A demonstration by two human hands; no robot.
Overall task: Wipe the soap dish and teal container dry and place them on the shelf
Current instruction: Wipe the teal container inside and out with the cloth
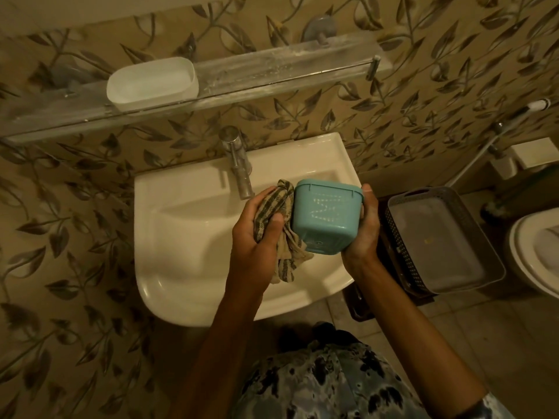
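The teal container (326, 216) hangs over the right side of the sink, tipped so its base faces me, and my right hand (364, 228) grips its right wall. My left hand (257, 228) is closed around a striped cloth (273, 213) that is pressed against the container's left wall. The white soap dish (151, 83) stands on the glass shelf (272, 71) at its left part, above the sink.
Below my hands is the white sink (187, 237), its chrome tap (239, 164) just behind the cloth. A grey perforated basket (444, 240) stands to the right of the sink. Part of a toilet (538, 252) shows at the far right.
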